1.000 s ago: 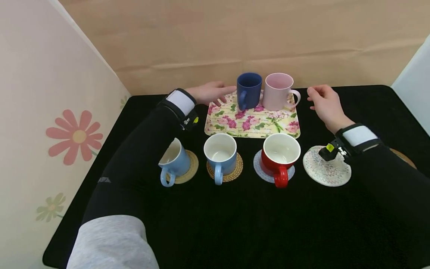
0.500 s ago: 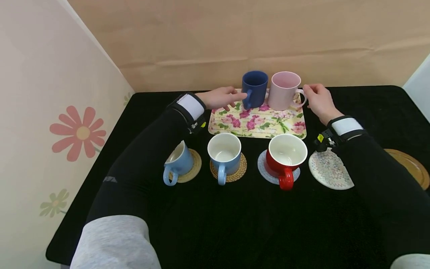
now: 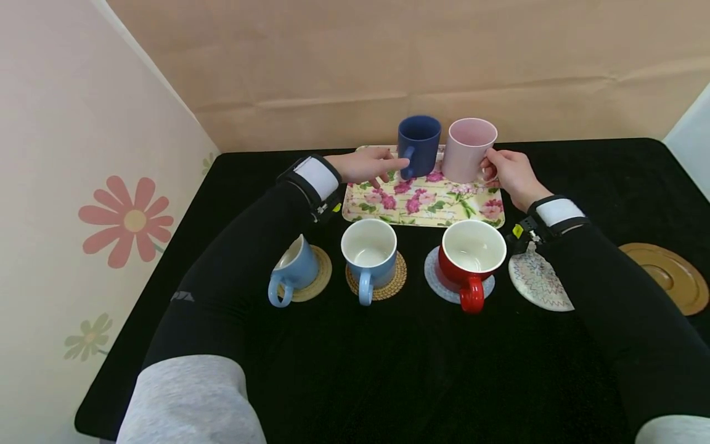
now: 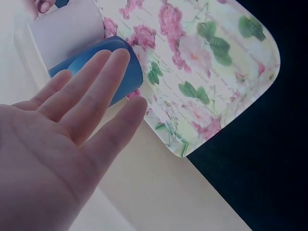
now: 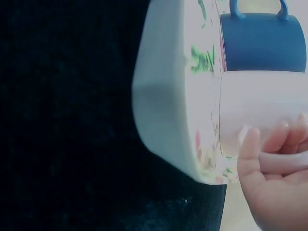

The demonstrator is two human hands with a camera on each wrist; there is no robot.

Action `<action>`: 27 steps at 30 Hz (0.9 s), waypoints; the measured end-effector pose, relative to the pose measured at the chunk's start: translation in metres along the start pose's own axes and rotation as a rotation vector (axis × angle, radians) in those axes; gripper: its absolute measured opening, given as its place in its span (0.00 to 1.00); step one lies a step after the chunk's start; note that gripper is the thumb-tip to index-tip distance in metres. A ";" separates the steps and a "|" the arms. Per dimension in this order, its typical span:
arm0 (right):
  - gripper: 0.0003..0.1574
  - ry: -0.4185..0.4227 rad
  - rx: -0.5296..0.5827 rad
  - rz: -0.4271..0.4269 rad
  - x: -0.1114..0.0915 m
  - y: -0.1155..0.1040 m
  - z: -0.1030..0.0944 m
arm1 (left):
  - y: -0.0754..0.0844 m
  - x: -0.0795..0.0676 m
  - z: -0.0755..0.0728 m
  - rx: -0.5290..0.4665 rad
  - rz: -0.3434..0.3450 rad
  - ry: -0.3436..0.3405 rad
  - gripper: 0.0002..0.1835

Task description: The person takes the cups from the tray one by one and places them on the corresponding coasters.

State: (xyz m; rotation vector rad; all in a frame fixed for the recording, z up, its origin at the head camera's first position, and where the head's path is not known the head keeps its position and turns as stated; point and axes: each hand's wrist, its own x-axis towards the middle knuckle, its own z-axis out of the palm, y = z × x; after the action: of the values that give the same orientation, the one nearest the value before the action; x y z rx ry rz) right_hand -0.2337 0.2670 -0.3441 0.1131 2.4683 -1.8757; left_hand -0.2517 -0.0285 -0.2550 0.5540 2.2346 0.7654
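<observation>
A dark blue mug and a pink mug stand upright side by side on a flowered tray at the back of the table. My right hand grips the pink mug's handle; in the right wrist view its fingers curl round that handle. My left hand reaches in from the left with fingers straight, its fingertips close to the blue mug's handle. Seen from the left wrist, those spread fingers overlap the blue mug and hide part of it.
Nearer me, two light blue mugs and a red mug stand on round coasters. A patterned coaster is partly hidden under my right forearm. A brown round plate lies farther right. Brown paper hangs behind the table.
My right hand has moved left from beside the pink mug and taken hold of its handle. My left hand has moved right to the blue mug's handle. The mugs stay on the tray.
</observation>
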 end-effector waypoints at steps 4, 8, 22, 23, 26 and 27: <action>0.25 -0.086 0.119 0.034 -0.004 -0.002 0.001 | 0.001 0.000 0.000 0.003 -0.033 -0.029 0.34; 0.29 -0.216 0.324 0.090 -0.009 -0.004 0.003 | 0.001 0.000 0.000 0.016 -0.037 -0.045 0.34; 0.29 -0.252 0.411 0.060 -0.012 0.004 0.012 | 0.007 0.005 0.002 -0.003 -0.021 -0.093 0.33; 0.29 -0.220 0.394 0.060 -0.013 0.004 0.013 | 0.007 0.005 0.002 -0.005 -0.019 -0.095 0.33; 0.29 -0.181 0.394 0.062 -0.016 0.001 0.012 | 0.009 0.007 0.002 -0.015 -0.009 -0.096 0.33; 0.29 -0.176 0.398 0.056 -0.017 0.000 0.011 | 0.009 0.007 0.002 -0.017 -0.005 -0.096 0.33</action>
State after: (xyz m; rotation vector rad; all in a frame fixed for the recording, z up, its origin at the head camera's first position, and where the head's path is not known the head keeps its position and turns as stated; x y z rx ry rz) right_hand -0.2168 0.2559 -0.3456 0.0263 1.9360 -2.2182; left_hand -0.2537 -0.0173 -0.2536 0.5654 2.1393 0.7391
